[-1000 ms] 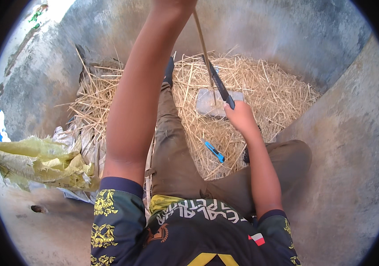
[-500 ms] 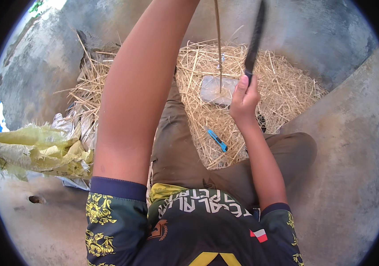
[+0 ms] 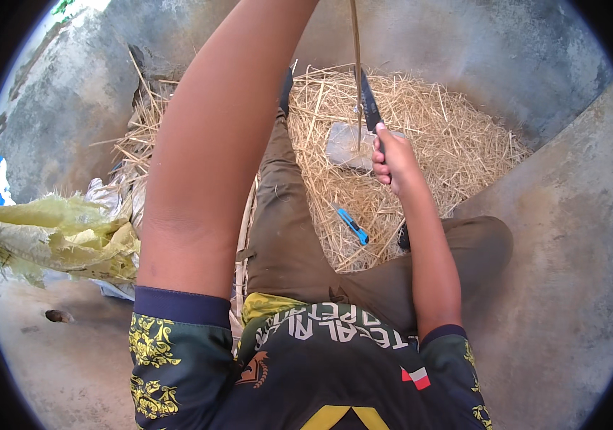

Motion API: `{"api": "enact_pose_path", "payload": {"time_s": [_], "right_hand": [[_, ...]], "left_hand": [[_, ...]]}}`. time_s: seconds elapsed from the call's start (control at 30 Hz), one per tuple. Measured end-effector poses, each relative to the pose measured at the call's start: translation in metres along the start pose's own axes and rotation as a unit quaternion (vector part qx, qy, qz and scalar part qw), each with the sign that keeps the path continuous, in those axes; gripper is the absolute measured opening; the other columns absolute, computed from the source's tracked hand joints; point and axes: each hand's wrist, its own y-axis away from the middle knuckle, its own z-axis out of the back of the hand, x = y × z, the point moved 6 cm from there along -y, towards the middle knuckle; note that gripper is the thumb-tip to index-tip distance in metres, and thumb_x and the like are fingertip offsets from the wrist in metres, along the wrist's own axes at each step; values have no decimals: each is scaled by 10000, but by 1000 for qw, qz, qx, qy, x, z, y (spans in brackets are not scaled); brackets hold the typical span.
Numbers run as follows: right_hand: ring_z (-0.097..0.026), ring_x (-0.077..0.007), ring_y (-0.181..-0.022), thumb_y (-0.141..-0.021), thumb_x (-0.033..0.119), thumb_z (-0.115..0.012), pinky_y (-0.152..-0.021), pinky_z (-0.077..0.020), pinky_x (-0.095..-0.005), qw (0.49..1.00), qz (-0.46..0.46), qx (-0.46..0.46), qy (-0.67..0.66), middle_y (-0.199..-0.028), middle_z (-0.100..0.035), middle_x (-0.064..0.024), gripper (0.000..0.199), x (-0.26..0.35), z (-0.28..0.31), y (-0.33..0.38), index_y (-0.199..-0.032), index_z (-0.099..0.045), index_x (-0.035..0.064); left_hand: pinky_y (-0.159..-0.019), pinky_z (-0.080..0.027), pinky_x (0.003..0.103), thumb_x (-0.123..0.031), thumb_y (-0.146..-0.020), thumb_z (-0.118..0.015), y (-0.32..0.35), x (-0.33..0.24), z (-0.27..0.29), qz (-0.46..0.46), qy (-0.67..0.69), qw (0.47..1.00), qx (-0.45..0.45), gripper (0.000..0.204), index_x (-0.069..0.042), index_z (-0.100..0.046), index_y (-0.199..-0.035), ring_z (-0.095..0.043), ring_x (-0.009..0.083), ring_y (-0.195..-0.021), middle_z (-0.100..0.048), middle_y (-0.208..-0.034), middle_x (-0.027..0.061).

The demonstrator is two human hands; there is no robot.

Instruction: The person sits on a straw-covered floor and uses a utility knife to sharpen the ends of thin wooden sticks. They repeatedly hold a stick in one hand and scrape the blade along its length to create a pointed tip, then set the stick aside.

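Black in blade, the knife slants up and leftward from the right hand, whose fingers are clamped around its handle. Its tip reaches a thin brown stick; whether they touch cannot be told. The stick stands nearly upright, its lower end at a grey block on the straw. The left hand lies beyond the top edge, so its fingers' state cannot be told. A blue cutter rests nearer the person.
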Motion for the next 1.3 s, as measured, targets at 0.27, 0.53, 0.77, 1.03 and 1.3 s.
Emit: {"api": "enact_pose_path", "payload": {"time_s": [0.27,0.53,0.77,1.03,1.3], "right_hand": [[-338,-42,-400,-1051,423,-529,-320,-279,-207,944,282,-160,59,-600,-422,37,369,63,6,52,-865,-470,109],[-468,-87,-511,-1084,391,-452,-460,-413,-264,869,477,-128,-19,-631,-491,-24,395,34,-2,46,-974,-535,21],[-685,-390,-831,-1017,475,-495,-787,-507,-464,896,139,-128,401,-831,-688,-241,539,-4,-4,-12,-962,-652,-38],[-343,-63,-384,-1035,446,-513,-323,-227,-241,985,-97,94,-107,-584,-410,43,377,-23,-21,-14,-829,-449,136],[-373,-57,-430,-1077,372,-491,-365,-314,-224,922,365,-118,55,-606,-430,32,344,58,-17,50,-850,-469,115]], "left_hand": [[-609,-435,438,-507,-1078,-383,13,-16,-12,-58,-104,992,-29,732,29,-515,-598,-502,224,-556,-497,-526,125],[-674,-466,488,-498,-1078,-367,14,-18,-20,-89,-141,983,-76,745,62,-570,-631,-597,370,-623,-589,-607,244],[-752,-478,498,-501,-1074,-355,-4,-5,16,-35,-212,970,-112,745,92,-625,-712,-645,428,-726,-630,-699,302],[-689,-445,485,-532,-1064,-365,-10,-4,42,-33,-196,972,-122,768,93,-569,-669,-575,339,-616,-559,-598,247],[-677,-445,496,-500,-1070,-365,-8,-1,45,-58,-195,971,-129,734,74,-563,-657,-568,356,-601,-560,-597,248]]}}
